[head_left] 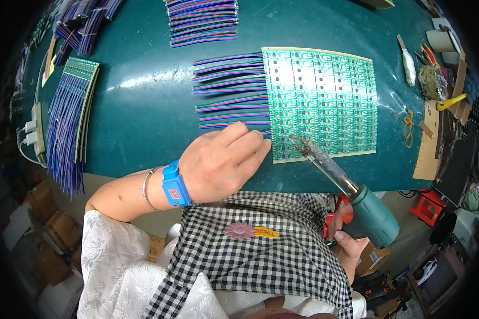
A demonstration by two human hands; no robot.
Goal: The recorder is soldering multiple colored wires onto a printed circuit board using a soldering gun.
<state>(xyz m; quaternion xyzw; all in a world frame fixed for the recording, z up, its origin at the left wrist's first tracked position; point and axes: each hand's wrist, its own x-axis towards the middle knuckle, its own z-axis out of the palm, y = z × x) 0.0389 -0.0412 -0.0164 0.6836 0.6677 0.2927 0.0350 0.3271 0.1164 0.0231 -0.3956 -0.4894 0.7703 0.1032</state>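
A green circuit board panel point(324, 106) lies on the table, with small dark chips in rows. Short flat ribbon wires point(231, 101), striped blue, red and black, stick out from its left edge. My left hand point(223, 159) is closed at that edge, its fingertips pinching a ribbon wire near the lowest ones; the fingers partly hide it. A blue wrist strap and a metal bangle are on that wrist. My right hand point(348, 242), partly hidden, grips a soldering iron point(375, 218) with a green handle. Its tip is over the panel's lower left part, close to my left fingertips.
A bundle of ribbon wires point(202, 24) lies at the far middle. Wired boards point(72, 111) are stacked at the left, beside a power strip point(35, 133). Rubber bands point(408, 129), a wrapped blade-like tool point(407, 64) and cardboard point(427, 143) lie at the right.
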